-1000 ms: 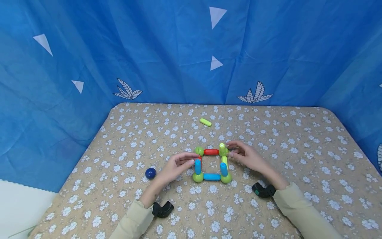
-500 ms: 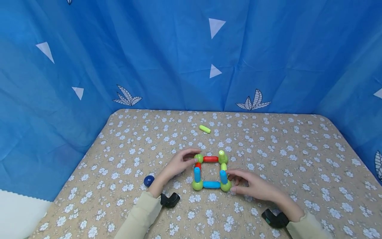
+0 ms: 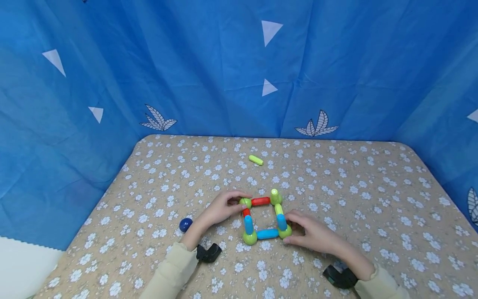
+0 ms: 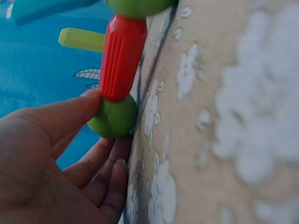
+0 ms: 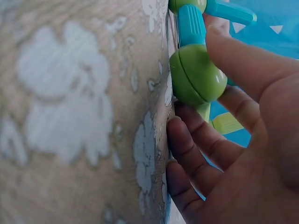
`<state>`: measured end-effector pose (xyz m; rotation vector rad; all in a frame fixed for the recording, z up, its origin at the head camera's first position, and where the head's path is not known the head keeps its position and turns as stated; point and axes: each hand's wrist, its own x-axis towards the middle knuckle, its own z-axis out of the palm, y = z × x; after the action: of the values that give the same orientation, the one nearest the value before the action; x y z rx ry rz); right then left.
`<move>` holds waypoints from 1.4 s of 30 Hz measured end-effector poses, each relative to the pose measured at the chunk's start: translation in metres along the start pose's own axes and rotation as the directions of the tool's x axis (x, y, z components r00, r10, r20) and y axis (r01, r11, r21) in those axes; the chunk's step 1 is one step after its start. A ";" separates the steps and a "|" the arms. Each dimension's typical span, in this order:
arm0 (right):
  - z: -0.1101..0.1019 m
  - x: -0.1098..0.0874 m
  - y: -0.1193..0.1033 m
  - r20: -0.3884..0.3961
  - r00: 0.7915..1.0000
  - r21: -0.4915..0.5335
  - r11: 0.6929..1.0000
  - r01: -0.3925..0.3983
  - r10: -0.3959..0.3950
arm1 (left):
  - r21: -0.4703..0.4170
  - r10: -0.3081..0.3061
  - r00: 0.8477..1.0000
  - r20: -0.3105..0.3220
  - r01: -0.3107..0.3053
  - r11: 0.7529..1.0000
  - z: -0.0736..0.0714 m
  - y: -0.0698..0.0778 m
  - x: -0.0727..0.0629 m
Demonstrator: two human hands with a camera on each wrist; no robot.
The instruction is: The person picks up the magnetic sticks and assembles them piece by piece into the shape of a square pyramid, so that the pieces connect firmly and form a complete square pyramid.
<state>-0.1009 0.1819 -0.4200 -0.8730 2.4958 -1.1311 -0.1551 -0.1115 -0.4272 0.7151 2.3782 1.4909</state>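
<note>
A square frame of magnetic sticks and green balls lies on the cloth. My left hand (image 3: 222, 207) pinches the far-left green ball (image 4: 114, 119) between thumb and fingers, where two red sticks (image 3: 260, 201) meet. On the other side, my right hand (image 3: 311, 232) grips the near-right green ball (image 5: 196, 77), thumb in front and fingers behind. A blue stick (image 3: 267, 234) forms the near side, a yellow-green stick (image 3: 279, 209) the right side. Blue sticks (image 3: 248, 224) stand up from both near balls. On the far-right ball (image 3: 276, 199) stands a yellow-green stick.
A dark blue ball (image 3: 185, 224) rests beside the left forearm. Beyond the frame lies a loose yellow-green stick (image 3: 256, 160). The floral tablecloth (image 3: 354, 187) reaches back to a blue curtain (image 3: 209, 62).
My right hand has moved from the far-right ball to the near-right one. The left hand has closed in on the far-left ball. The frame has turned slightly, its near side shifting right.
</note>
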 end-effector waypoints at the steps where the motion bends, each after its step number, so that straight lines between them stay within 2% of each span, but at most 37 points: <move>1: -0.001 0.001 0.000 -0.006 1.000 -0.002 1.000 -0.003 0.003 | 0.007 -0.003 1.000 0.003 0.003 1.000 0.000 0.001 -0.001; 5: -0.004 0.005 0.005 -0.049 0.999 0.000 1.000 -0.001 0.001 | 0.034 0.015 1.000 0.011 -0.015 0.999 -0.002 0.006 -0.007; 8: -0.008 0.007 0.011 -0.098 0.995 0.014 1.000 -0.013 0.014 | 0.052 0.003 1.000 0.019 -0.004 0.999 -0.001 0.009 -0.014; 14: -0.016 0.020 0.022 -0.187 0.981 0.049 0.998 -0.046 0.055 | 0.088 -0.005 0.997 0.073 -0.002 0.996 0.003 0.013 -0.026; 18: -0.022 0.031 0.025 -0.176 0.982 0.042 0.998 -0.055 0.062 | 0.110 0.011 0.997 0.081 -0.020 0.994 0.007 0.015 -0.029; 24: -0.030 0.043 0.031 -0.160 0.982 0.048 0.994 -0.095 0.101 | 0.109 0.037 0.996 0.086 -0.046 0.993 0.011 0.018 -0.027; 31: -0.034 0.046 0.041 -0.142 0.986 0.149 0.987 -0.067 0.089 | 0.100 0.027 0.993 0.111 -0.038 0.994 0.014 0.021 -0.024; 33: -0.034 0.046 0.043 -0.134 0.986 0.176 0.982 -0.072 0.097 | 0.104 0.012 0.993 0.121 -0.025 0.994 0.009 0.025 -0.023; 36: -0.034 0.046 0.044 -0.125 0.986 0.184 0.979 -0.087 0.111 | 0.084 0.001 0.996 0.094 -0.008 0.996 -0.008 0.037 -0.018; 42: -0.034 0.049 0.045 -0.129 0.985 0.176 0.980 -0.096 0.119 | -0.077 0.007 1.000 -0.017 -0.008 0.997 -0.046 0.052 0.015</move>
<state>-0.1735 0.1948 -0.4311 -0.6252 2.4751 -1.3847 -0.1744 -0.1207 -0.3591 0.6968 2.3185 1.5887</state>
